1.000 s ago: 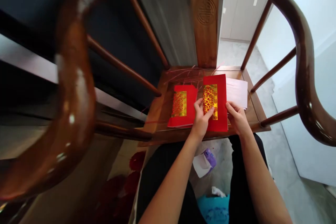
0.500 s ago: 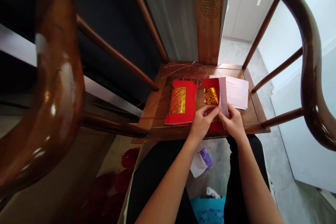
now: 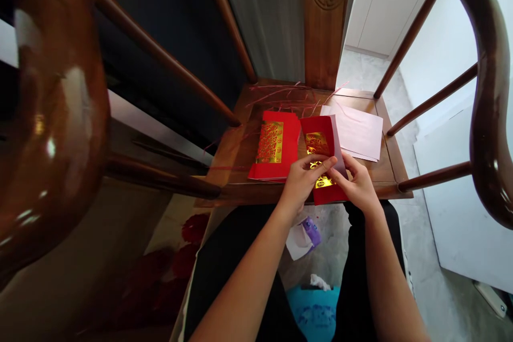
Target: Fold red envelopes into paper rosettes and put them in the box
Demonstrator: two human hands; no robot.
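A red paper piece (image 3: 317,124) with gold cut-out patterning, pale on its back, is between my hands at the seat's front edge. Its right side is bent up, showing the pale back. My left hand (image 3: 303,177) lies over its left and middle, thumb and fingers closed on the paper. On the folded edge my right hand (image 3: 356,179) pinches the sheet, its thumb near the left thumb. Just left lies a stack of red and gold papers (image 3: 289,145). Pale sheets (image 3: 358,131) rest to the right, partly behind the held paper.
The wooden chair seat (image 3: 230,173) carries thin red paper strips (image 3: 280,97) at the back. Curved armrests (image 3: 483,91) and spindles (image 3: 430,96) enclose the sides. Below, on the floor, are a purple packet (image 3: 311,231) and a blue container (image 3: 315,310) between my legs.
The red paper has turned and come down, showing more of its gold front below my fingers. Both hands stay on it. The camera view has shifted slightly.
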